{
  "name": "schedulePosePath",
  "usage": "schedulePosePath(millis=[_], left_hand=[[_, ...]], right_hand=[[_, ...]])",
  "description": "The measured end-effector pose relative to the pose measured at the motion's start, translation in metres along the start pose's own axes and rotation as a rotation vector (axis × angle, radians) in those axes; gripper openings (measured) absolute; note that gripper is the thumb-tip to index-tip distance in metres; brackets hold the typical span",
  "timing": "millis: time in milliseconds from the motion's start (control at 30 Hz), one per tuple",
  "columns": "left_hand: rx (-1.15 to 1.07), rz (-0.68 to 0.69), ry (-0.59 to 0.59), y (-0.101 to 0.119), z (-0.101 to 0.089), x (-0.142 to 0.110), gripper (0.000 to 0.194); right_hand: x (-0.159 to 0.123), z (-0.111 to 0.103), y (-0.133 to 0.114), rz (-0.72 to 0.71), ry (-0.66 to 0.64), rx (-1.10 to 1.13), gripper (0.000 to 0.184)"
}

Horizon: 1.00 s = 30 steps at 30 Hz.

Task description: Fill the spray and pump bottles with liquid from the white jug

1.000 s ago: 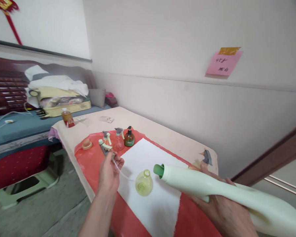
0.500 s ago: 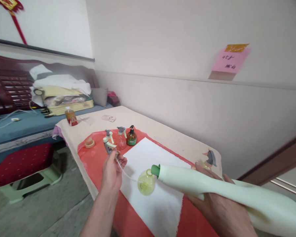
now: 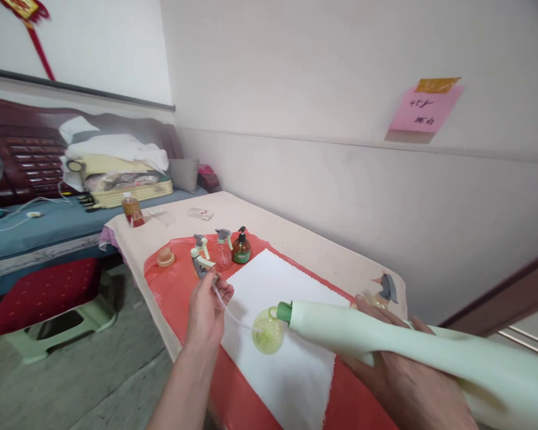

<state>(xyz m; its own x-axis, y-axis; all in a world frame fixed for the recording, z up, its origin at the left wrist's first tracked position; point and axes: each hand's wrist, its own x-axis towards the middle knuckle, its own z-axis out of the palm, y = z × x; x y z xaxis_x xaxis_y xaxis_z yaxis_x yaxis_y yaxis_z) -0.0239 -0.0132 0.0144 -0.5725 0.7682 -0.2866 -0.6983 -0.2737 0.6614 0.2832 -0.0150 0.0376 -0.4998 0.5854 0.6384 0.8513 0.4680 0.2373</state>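
Note:
My left hand (image 3: 207, 316) pinches a grey and cream trigger spray head (image 3: 199, 266), its thin clear dip tube (image 3: 233, 316) trailing toward a yellow-green see-through bottle (image 3: 268, 337). That round bottle stands with its neck uncapped on a white cloth (image 3: 300, 382). My right hand (image 3: 412, 385) grips a pale green watering can (image 3: 363, 328), tilted so its dark green spout tip (image 3: 284, 312) is at the bottle's mouth. Whether the two touch, I cannot tell, and no liquid stream is visible. The can's body runs out of view at right.
Behind my left hand stand a pink spray bottle (image 3: 223, 254), another spray bottle (image 3: 201, 243) and a brown pump bottle (image 3: 241, 248) on red sheeting (image 3: 174, 298). Another grey spray head (image 3: 388, 288) is at the table's right end. A red-topped stool (image 3: 49, 292) stands left.
The watering can's spout has come down and closer, from beside the bottle to its mouth. My left hand keeps its hold on the spray head. The view has shifted slightly.

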Motion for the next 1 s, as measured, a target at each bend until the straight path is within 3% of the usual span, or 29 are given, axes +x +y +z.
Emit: schedulePosePath(millis=[167,400,600,833,1000], left_hand=[[-0.008,0.003,0.004,0.001,0.002,-0.003,0.017],[-0.017,-0.003,0.016,0.002,0.004,-0.004,0.013],[-0.029,0.012,0.017,0.003,0.006,-0.008,0.013],[-0.043,0.016,0.019,0.001,0.004,-0.005,0.008],[-0.040,-0.009,0.005,-0.001,0.001,-0.002,0.011]], right_hand=[[0.000,-0.002,0.001,-0.020,0.011,-0.033,0.052],[0.000,-0.002,0.001,-0.079,0.059,-0.089,0.058],[0.003,-0.006,0.000,-0.073,0.023,-0.070,0.044],[0.003,-0.007,-0.001,-0.059,0.011,-0.076,0.048],[0.006,-0.013,-0.003,-0.091,0.028,-0.096,0.041]])
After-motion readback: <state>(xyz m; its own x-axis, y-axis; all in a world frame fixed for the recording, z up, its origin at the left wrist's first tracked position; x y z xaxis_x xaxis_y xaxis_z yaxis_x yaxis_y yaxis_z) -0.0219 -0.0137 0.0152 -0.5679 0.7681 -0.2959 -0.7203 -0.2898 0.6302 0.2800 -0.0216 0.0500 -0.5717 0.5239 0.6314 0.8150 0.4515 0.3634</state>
